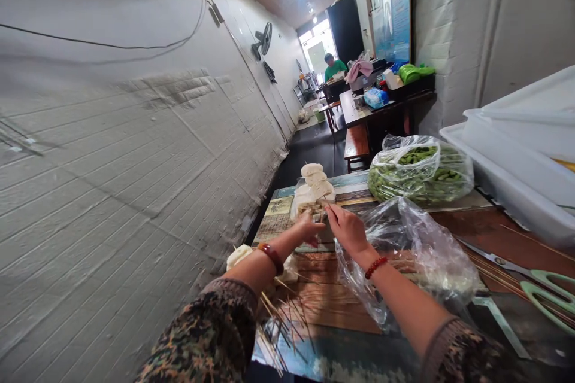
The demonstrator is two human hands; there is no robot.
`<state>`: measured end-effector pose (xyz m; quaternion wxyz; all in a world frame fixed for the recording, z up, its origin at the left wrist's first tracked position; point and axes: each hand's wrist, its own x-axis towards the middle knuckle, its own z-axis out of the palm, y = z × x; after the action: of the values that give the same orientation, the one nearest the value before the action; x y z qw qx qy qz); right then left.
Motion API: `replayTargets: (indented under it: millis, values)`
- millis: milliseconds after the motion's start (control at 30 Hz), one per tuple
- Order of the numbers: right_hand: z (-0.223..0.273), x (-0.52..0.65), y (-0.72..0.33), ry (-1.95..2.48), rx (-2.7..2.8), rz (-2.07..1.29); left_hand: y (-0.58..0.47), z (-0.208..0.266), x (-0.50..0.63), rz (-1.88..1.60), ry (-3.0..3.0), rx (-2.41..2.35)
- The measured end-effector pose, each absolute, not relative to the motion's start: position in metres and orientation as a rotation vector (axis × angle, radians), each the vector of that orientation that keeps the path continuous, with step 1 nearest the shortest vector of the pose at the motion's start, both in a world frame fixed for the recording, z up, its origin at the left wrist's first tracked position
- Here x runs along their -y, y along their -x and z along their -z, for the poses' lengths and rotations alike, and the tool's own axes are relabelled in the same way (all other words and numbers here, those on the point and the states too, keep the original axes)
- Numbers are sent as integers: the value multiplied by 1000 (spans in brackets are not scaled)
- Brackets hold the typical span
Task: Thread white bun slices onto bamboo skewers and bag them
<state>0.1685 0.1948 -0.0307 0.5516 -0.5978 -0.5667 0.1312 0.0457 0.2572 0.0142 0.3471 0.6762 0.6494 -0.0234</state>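
Note:
My right hand [348, 228] is closed in a pinch on a thin wooden skewer near the middle of the table. Several pale, flat, rounded food slices [317, 179] are threaded on the skewer, above my fingers. Close beside it on the left, my left hand [308, 228] has its thumb stretched out and apart; its other fingers are partly hidden. Just beyond the left hand lies more pale food [302, 194], seemingly in clear plastic. Under my left forearm are more white pieces [240, 256] with loose wooden skewers [287, 320] sticking out towards me.
A crumpled clear plastic bag [404, 245] lies beside my right forearm. Behind it sits a bag of green vegetables [420, 170]. Green-handled scissors [516, 269] and white plastic tubs [507, 161] are at right. A wall [135, 191] runs along the left. A person in green [335, 69] sits far back.

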Motion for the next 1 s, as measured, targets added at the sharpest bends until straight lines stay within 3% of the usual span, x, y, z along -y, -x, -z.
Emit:
replayTargets:
  millis: [333, 567, 767, 1000]
  values:
    - [12, -196, -196, 1331, 1176, -468, -25, -48, -238, 127, -1722, -1601]
    - [1, -191, -169, 1021, 1034, -900, 14, -76, -269, 148, -1896, -1703]
    - [15, -203, -137, 858, 871, -1246, 27, -78, -297, -31, -1985, -1766]
    - [37, -223, -135, 977, 843, -1258, 32, -75, -318, -134, -2007, -1737]
